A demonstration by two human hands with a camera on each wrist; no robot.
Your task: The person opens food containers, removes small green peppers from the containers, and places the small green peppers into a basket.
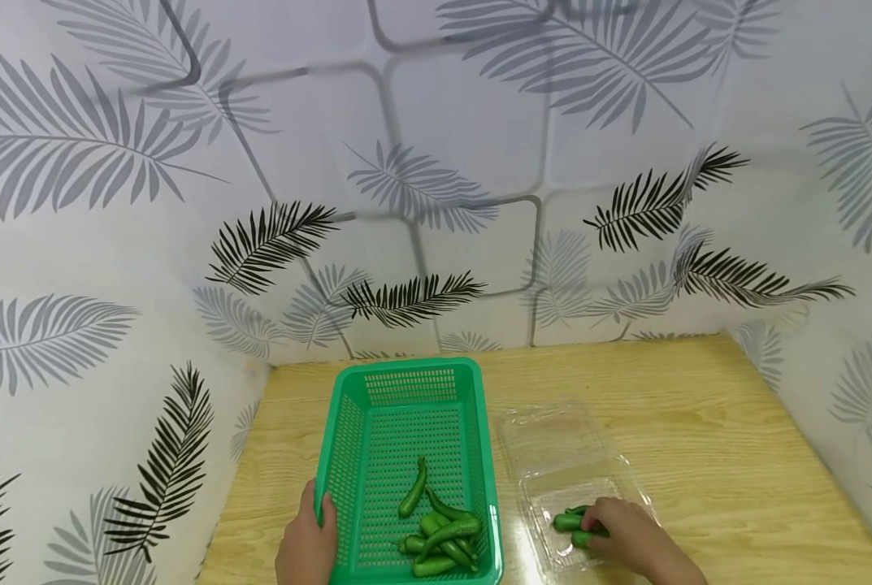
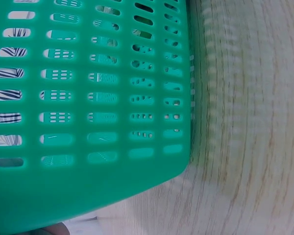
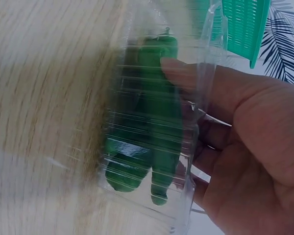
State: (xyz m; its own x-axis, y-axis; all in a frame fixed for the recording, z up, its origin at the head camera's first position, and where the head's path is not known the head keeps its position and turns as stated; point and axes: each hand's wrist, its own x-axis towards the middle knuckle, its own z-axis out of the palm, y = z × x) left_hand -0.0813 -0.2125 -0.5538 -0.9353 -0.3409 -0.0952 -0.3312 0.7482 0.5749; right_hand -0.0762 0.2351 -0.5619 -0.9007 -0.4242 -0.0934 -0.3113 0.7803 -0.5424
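My left hand (image 1: 308, 540) grips the left rim of a green plastic basket (image 1: 485, 455), thumb over the edge. In the left wrist view the slotted basket wall (image 2: 78, 183) fills most of the frame, with a fingertip (image 2: 56, 229) at the bottom edge. Several green peppers (image 1: 446, 536) lie piled in the basket's near right part. My right hand (image 1: 626, 532) reaches into an open clear plastic clamshell box (image 1: 553, 439) and holds a green pepper (image 3: 159, 98) between thumb and fingers. Another green pepper (image 3: 127, 171) lies beside it, seen through the ribbed wall.
The box lies just right of the basket on a wood-grain table (image 1: 713, 422), its lid folded back toward the wall. A leaf-patterned wall covering (image 1: 436, 162) surrounds the table at the back and sides.
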